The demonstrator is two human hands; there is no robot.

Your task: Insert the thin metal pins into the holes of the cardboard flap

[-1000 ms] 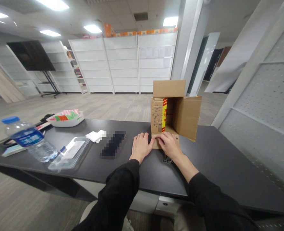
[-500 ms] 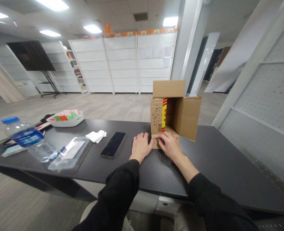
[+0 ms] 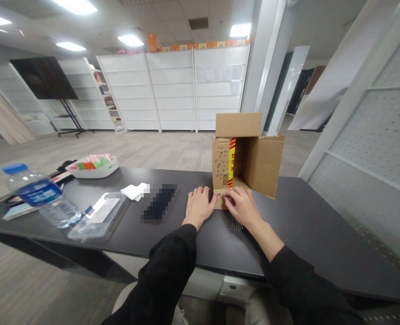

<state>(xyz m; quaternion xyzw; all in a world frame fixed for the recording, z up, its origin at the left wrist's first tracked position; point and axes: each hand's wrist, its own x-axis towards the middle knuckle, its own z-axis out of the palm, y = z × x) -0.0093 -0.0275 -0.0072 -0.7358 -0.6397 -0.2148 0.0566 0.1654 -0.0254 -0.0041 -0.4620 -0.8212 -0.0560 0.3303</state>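
Note:
An open cardboard box (image 3: pixel 264 164) lies on the table with its opening towards me and its flaps spread. Several round grey nail heads dot its left flap (image 3: pixel 221 158), beside a yellow and red strip. My left hand (image 3: pixel 199 205) rests palm down, fingers apart, its thumb touching the left edge of the bottom flap (image 3: pixel 221 204). On that flap's right part is my right hand (image 3: pixel 241 204), thumb and forefinger pinched together; what they hold is too small to make out. One small dark dot shows between the hands. Under my right wrist lie several long nails (image 3: pixel 234 222).
Left of my hands is a phone (image 3: pixel 160 203), blurred by pixels. Beyond it are folded white tissue (image 3: pixel 135 191), a clear plastic case (image 3: pixel 100 215), a water bottle (image 3: pixel 44 196) and a white basket (image 3: pixel 93 169) of colourful packets. A slanted partition (image 3: pixel 372 180) borders the right side.
My right hand has moved slightly right, away from my left thumb, exposing more of the bottom flap and the small dot on it. My left hand stays in place.

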